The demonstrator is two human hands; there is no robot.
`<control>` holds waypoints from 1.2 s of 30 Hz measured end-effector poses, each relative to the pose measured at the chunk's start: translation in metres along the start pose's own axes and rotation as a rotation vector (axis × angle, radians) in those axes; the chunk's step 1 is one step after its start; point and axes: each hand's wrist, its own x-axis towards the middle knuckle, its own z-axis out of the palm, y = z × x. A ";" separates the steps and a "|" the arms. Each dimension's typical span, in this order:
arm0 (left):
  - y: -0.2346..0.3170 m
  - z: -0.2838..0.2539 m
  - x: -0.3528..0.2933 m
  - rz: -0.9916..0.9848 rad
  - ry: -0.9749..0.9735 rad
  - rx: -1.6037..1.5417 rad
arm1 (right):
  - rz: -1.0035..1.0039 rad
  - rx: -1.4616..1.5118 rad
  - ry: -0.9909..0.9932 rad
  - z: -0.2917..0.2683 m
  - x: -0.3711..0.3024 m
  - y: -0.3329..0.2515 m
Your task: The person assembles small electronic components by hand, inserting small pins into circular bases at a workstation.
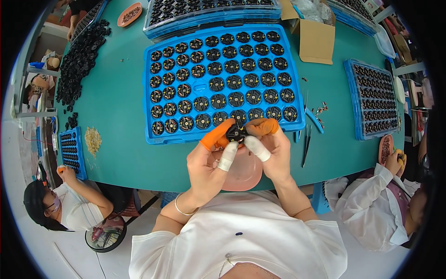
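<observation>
In front of my chest, my left hand point(209, 156) and my right hand point(270, 148) pinch one small round black part point(235, 134) between thumbs and index fingers. Orange covers sit on the index fingers and white ones on both thumbs. The part is held over the near edge of a blue tray point(147, 104), whose rows of pockets hold similar black discs with yellow and reddish details. One pocket point(201, 87) near the middle shows bare blue. Below my hands stands a pink bowl point(241, 179), its contents mostly hidden by them.
Tweezers point(307, 145) and blue-handled pliers point(315, 122) lie right of the tray, beside small scraps point(320, 109). Stacked trays point(213, 28) and a cardboard box point(317, 43) stand behind. Black parts point(81, 60) are heaped left. Co-workers point(76, 202) sit on both sides.
</observation>
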 end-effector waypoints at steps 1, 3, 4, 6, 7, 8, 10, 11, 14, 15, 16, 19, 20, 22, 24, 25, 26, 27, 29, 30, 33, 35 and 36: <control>0.001 -0.002 0.000 -0.048 -0.020 -0.051 | 0.101 0.079 -0.022 -0.002 0.001 -0.003; 0.002 -0.004 -0.001 -0.097 -0.039 -0.101 | 0.098 0.093 -0.017 -0.001 0.000 -0.004; 0.002 -0.004 -0.001 -0.095 -0.050 -0.099 | 0.095 0.106 -0.011 -0.001 0.000 -0.005; 0.002 -0.004 -0.001 -0.094 -0.062 -0.097 | 0.087 0.095 -0.005 -0.001 0.000 -0.007; 0.003 -0.002 -0.001 -0.073 -0.058 -0.099 | 0.079 0.084 0.000 -0.001 0.000 -0.008; 0.004 -0.001 -0.001 -0.052 -0.053 -0.100 | 0.078 0.085 0.000 -0.002 0.000 -0.008; 0.003 -0.001 -0.001 -0.015 -0.047 -0.061 | 0.047 0.023 -0.009 -0.002 0.000 -0.008; 0.001 -0.001 -0.001 0.021 -0.042 -0.024 | 0.046 0.022 -0.008 -0.003 0.000 -0.008; -0.001 -0.001 -0.002 0.040 -0.039 0.036 | 0.062 0.043 -0.002 -0.002 -0.001 -0.008; -0.001 -0.002 -0.002 0.040 -0.038 0.036 | 0.079 0.055 0.004 -0.002 -0.001 -0.009; -0.002 -0.002 -0.002 0.051 -0.027 0.064 | 0.096 0.068 0.010 -0.001 -0.001 -0.009; 0.000 -0.003 -0.002 0.096 -0.041 0.164 | -0.023 0.006 -0.001 -0.001 -0.002 -0.004; 0.000 -0.004 -0.002 0.132 -0.060 0.241 | -0.022 0.006 -0.002 0.000 -0.002 -0.004; 0.000 -0.005 -0.003 0.148 -0.066 0.255 | 0.032 0.011 0.025 0.001 -0.003 -0.006; 0.000 -0.005 -0.004 0.164 -0.070 0.269 | 0.019 -0.003 0.021 0.003 -0.003 -0.006; 0.001 -0.005 -0.004 0.162 -0.070 0.262 | 0.007 -0.018 0.017 0.004 -0.003 -0.006; 0.002 -0.006 -0.003 0.162 -0.072 0.256 | 0.005 -0.017 0.017 0.004 -0.002 -0.005; 0.002 -0.006 -0.003 0.163 -0.073 0.257 | 0.001 0.011 0.006 0.003 0.000 -0.004; 0.000 -0.007 -0.002 0.147 -0.053 0.159 | -0.004 0.039 -0.003 0.004 0.001 -0.003; -0.001 -0.009 0.000 0.146 -0.055 0.158 | -0.005 -0.019 -0.017 0.005 0.002 -0.004; -0.001 -0.014 0.003 0.127 -0.099 0.333 | 0.029 -0.157 -0.106 0.002 0.005 -0.011; 0.004 -0.011 0.004 -0.170 -0.033 -0.107 | -0.009 -0.280 -0.260 -0.013 0.013 -0.014; 0.005 -0.016 0.005 -0.244 -0.042 -0.164 | -0.102 -0.434 -0.270 -0.017 0.015 -0.021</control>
